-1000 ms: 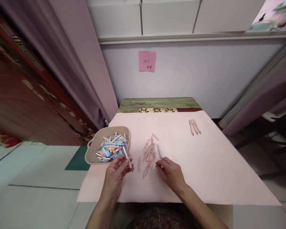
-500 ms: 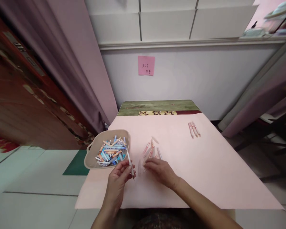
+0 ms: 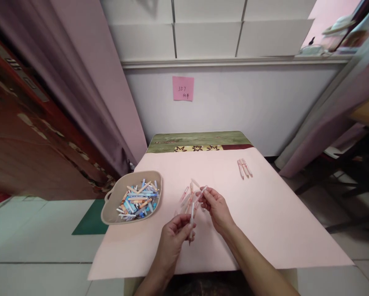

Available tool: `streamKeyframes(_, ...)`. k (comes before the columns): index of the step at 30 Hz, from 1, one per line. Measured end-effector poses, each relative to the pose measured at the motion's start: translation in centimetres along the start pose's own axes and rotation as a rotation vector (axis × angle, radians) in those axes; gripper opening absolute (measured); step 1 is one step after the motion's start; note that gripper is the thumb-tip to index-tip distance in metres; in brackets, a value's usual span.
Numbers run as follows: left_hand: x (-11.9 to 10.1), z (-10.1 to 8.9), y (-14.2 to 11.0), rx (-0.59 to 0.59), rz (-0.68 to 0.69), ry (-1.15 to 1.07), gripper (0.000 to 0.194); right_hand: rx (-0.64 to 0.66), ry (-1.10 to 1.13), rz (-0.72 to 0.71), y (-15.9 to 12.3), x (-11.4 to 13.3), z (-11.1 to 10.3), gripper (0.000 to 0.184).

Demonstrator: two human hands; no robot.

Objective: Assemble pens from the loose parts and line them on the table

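Note:
My left hand (image 3: 177, 235) is closed around a slim white pen piece (image 3: 192, 214) with a pointed tip, held nearly upright, tip down. Just to its right and farther away, my right hand (image 3: 214, 206) pinches a small pale, see-through pen barrel (image 3: 202, 190) by its side. Between and beyond the hands lies a loose pile of pink and clear pen parts (image 3: 184, 193), partly covered by my fingers. A pale pen part (image 3: 194, 182) rests at the pile's far end.
A beige basket (image 3: 106, 213) full of blue, orange and white pen parts stands on the left of the pink-covered table (image 3: 280, 230). Several pink pens (image 3: 245, 169) lie side by side at the far right. A pink note (image 3: 183, 88) is stuck to the wall.
My left hand has moved right with the white pen piece, away from the basket. My right hand reached into the pile and has come up at its right side with a pale barrel.

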State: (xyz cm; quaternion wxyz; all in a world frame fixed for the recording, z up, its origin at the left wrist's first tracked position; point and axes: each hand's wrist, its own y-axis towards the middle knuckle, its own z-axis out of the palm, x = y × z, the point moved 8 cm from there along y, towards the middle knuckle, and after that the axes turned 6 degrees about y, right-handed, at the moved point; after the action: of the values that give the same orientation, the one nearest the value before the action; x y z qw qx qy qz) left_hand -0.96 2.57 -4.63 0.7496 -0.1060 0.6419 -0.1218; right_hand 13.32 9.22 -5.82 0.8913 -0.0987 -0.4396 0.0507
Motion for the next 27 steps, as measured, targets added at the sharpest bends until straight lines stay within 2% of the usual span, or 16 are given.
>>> streamKeyframes(6,-0.3,-0.2,-0.5,-0.022,-0.012,0.023,0.03,-0.008,0.005,0.015,-0.2,0.5,0.6,0.038)
streamKeyframes(15,0.0,0.1,-0.6,-0.018,-0.028,0.015,0.032,0.069,-0.067,-0.041,-0.6,1.3,1.4,0.038)
streamKeyframes(18,0.1,0.4,-0.7,0.015,-0.065,-0.044,0.03,0.15,-0.144,-0.034,-0.8,1.5,2.0,0.037)
streamKeyframes(22,0.2,1.1,-0.9,0.081,-0.147,-0.179,0.028,0.309,-0.177,0.062,-1.4,0.8,3.1,0.034)
streamKeyframes(27,0.3,1.6,-1.0,0.118,-0.209,-0.269,0.028,0.365,-0.139,0.122,-1.8,0.7,3.2,0.035)
